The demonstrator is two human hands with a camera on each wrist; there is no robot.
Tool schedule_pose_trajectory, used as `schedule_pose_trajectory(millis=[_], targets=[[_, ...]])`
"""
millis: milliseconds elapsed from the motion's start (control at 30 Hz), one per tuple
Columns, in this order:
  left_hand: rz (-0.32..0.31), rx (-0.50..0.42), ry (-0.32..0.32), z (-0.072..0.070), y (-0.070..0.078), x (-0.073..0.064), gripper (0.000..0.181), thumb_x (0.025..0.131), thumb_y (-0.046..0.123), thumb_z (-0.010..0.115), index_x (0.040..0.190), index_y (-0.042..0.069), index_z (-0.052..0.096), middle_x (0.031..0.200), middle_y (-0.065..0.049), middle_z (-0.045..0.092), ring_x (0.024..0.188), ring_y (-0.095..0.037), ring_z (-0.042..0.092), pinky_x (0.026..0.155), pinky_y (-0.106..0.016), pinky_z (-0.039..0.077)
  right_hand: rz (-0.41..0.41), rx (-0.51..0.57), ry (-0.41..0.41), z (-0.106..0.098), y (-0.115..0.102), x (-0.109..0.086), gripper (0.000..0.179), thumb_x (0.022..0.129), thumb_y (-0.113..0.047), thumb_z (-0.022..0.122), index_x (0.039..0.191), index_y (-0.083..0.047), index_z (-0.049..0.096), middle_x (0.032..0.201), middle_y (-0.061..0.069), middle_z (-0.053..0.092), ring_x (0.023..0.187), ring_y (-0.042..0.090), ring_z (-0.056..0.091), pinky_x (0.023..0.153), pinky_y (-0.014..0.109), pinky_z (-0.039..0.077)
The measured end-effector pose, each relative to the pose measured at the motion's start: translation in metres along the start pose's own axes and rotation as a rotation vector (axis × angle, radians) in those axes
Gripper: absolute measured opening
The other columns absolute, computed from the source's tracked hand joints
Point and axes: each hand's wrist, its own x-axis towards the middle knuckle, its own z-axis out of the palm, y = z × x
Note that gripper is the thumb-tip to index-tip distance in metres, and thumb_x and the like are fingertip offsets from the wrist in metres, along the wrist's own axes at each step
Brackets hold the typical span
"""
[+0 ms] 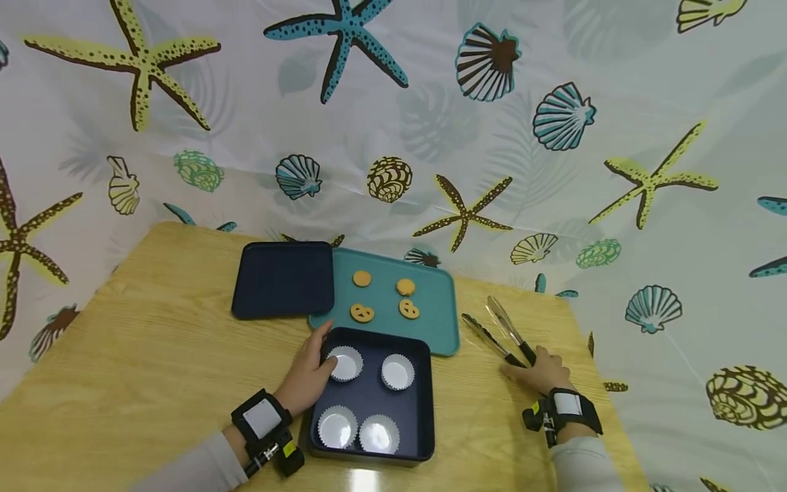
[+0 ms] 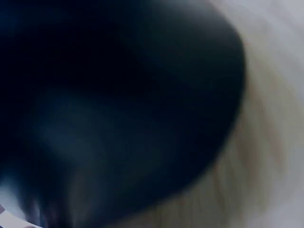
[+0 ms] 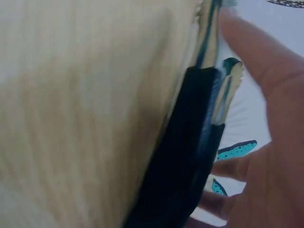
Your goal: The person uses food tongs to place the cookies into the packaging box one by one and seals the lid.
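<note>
Just inside the table's (image 1: 473,424) edge, right hand (image 1: 544,372) grips tongs (image 1: 512,357); left hand (image 1: 307,376), box (image 1: 427,400).
Table shows between; tongs point far-left.

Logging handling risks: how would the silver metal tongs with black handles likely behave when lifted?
The tongs look stiff, being partly shiny metal. Spread apart at the tips, they would probably close when squeezed. Lying flat on the yellow wood-grain table, they seem unlikely to roll.

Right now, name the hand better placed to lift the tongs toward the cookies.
The right hand, I'd judge: it is at the tongs, which lie right of the teal tray bearing the cookies. The left hand grips the dark box, farther from the tongs.
</note>
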Motion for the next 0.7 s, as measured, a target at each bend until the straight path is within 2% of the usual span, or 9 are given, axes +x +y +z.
schedule_pose_trajectory(millis=[100,167,367,533,633,700], targets=[[-0.067,-0.074,0.004,0.0,0.003,-0.002,0.059,0.101,-0.005,0.045,0.156,-0.006,0.022,0.158,-0.032,0.024,0.147,-0.048,0.023,0.118,-0.06,0.019,-0.015,-0.011,0.056,0.005,0.004,0.002,0.098,0.09,-0.055,0.07,0.146,0.017,0.033,0.134,0.049,0.033,0.119,0.068,0.035,0.093,0.072,0.036],[-0.108,-0.108,0.015,0.001,0.004,-0.002,0.058,0.102,-0.003,0.045,0.156,-0.005,0.022,0.159,-0.031,0.024,0.148,-0.046,0.021,0.119,-0.059,0.018,-0.026,0.0,0.086,0.007,0.008,0.003,0.09,0.091,-0.049,0.071,0.143,0.016,0.038,0.129,0.048,0.036,0.115,0.066,0.039,0.09,0.07,0.038],[-0.195,-0.24,0.062,0.003,0.004,-0.001,0.056,0.105,0.002,0.043,0.157,-0.003,0.022,0.161,-0.027,0.023,0.151,-0.042,0.016,0.121,-0.056,0.015,-0.078,-0.006,0.136,0.011,0.015,0.007,0.093,0.091,-0.056,0.069,0.148,0.009,0.035,0.132,0.047,0.035,0.115,0.068,0.041,0.087,0.073,0.041],[-0.209,-0.317,0.101,0.004,0.005,-0.003,0.055,0.105,0.002,0.044,0.156,-0.005,0.024,0.16,-0.029,0.026,0.15,-0.043,0.019,0.12,-0.056,0.017,-0.121,-0.023,0.131,0.015,0.018,0.009,0.095,0.094,-0.06,0.064,0.145,0.014,0.033,0.13,0.048,0.039,0.113,0.067,0.045,0.088,0.071,0.043],[-0.201,-0.336,0.122,0.003,0.006,-0.004,0.055,0.104,0.002,0.044,0.155,-0.006,0.026,0.158,-0.03,0.029,0.148,-0.045,0.024,0.119,-0.056,0.02,-0.118,0.015,0.087,0.01,0.011,0.011,0.096,0.097,-0.059,0.058,0.142,0.019,0.027,0.128,0.048,0.043,0.115,0.063,0.048,0.089,0.066,0.045],[-0.201,-0.336,0.134,0.004,0.005,-0.006,0.054,0.104,0.003,0.045,0.154,-0.007,0.027,0.156,-0.03,0.032,0.146,-0.045,0.027,0.118,-0.056,0.022,-0.114,0.047,0.07,0.005,0.005,0.011,0.095,0.099,-0.06,0.055,0.141,0.02,0.024,0.124,0.046,0.047,0.112,0.059,0.053,0.085,0.061,0.048]])
